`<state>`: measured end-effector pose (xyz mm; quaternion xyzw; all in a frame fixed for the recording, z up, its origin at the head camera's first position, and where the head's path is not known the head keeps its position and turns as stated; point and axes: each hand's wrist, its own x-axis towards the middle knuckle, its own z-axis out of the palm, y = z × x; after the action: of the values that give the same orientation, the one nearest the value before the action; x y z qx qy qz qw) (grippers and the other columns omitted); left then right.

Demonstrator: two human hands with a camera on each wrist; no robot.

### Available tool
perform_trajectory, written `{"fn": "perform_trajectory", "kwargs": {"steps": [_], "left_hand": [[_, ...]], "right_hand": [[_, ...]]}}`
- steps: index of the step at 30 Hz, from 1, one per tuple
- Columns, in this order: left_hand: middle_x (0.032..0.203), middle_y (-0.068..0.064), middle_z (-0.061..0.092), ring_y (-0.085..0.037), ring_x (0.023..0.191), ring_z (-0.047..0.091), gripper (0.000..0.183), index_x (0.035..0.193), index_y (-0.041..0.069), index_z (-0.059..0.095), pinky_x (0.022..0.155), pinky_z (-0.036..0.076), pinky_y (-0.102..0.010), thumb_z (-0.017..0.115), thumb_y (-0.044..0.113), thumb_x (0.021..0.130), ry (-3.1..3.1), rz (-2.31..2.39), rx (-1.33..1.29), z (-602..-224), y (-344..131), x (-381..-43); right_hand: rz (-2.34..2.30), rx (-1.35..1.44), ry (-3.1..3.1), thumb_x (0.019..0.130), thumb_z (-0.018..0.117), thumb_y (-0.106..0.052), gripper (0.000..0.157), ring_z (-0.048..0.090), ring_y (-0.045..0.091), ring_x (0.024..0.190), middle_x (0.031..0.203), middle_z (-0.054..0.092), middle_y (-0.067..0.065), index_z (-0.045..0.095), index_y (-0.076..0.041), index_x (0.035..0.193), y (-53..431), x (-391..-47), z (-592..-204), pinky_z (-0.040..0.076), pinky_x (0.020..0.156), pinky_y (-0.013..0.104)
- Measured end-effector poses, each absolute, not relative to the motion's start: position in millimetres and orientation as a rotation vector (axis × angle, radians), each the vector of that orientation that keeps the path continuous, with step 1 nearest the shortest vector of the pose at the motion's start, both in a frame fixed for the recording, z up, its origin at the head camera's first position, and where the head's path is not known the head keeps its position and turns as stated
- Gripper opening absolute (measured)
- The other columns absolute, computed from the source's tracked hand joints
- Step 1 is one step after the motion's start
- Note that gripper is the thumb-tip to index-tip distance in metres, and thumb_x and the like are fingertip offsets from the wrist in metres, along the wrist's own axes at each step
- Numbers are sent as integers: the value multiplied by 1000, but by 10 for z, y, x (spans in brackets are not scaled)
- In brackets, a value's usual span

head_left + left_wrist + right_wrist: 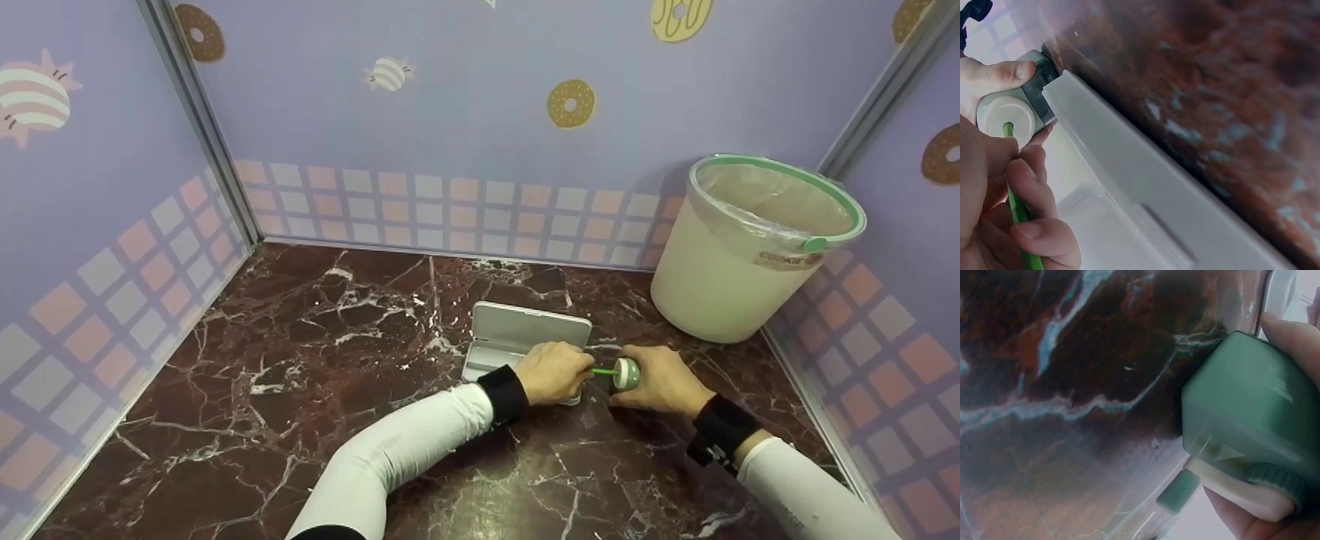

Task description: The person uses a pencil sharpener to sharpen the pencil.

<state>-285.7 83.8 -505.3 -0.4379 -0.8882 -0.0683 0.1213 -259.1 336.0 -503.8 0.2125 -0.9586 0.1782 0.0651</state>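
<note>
My left hand (pixel 553 373) pinches a green pencil (pixel 1017 207), whose end sits in the hole of a pencil sharpener (pixel 631 373). The sharpener is green with a round white front around the hole. My right hand (pixel 667 381) grips its body from the right, thumb and fingers on opposite sides. In the right wrist view, the sharpener's green casing (pixel 1235 394) has a cream crank arm (pixel 1241 492) with a green knob (pixel 1178 491). An open white pencil case (pixel 529 324) lies behind and beneath my left hand, its lid raised. Part of its inside is hidden by that hand.
A white bin (pixel 731 270) with a green rim and a clear liner stands at the back right. Patterned panels (pixel 465 127) enclose the dark red marbled tabletop (pixel 315 337) at the back and sides. Small white specks lie on the table left of the case.
</note>
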Motion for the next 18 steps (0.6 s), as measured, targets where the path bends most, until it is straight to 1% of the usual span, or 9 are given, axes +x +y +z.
{"fn": "perform_trajectory", "kwargs": {"steps": [6,13,18], "left_hand": [[98,3,84,-21,82,81,19,102,20,80,69,64,-38,69,35,110,-2596,-186,-1256,-5040,903,-2880],[101,7,86,-20,84,82,11,101,24,83,69,65,-38,73,27,105,-2596,-158,-1247,-5047,939,-2920],[95,7,86,-20,85,83,8,97,25,82,69,66,-39,75,23,100,-2615,-161,-1218,-5037,941,-2926]], "right_hand": [[553,635,-2891,65,107,-34,53,67,13,76,84,74,-3,69,-15,97,3366,-2577,-5039,55,68,35],[567,653,-2852,64,107,-34,53,67,13,76,84,75,-3,70,-15,96,3375,-2570,-5070,54,68,34],[558,655,-2837,63,106,-31,50,68,13,77,85,76,-3,72,-16,96,3357,-2592,-5084,55,69,33]]}}
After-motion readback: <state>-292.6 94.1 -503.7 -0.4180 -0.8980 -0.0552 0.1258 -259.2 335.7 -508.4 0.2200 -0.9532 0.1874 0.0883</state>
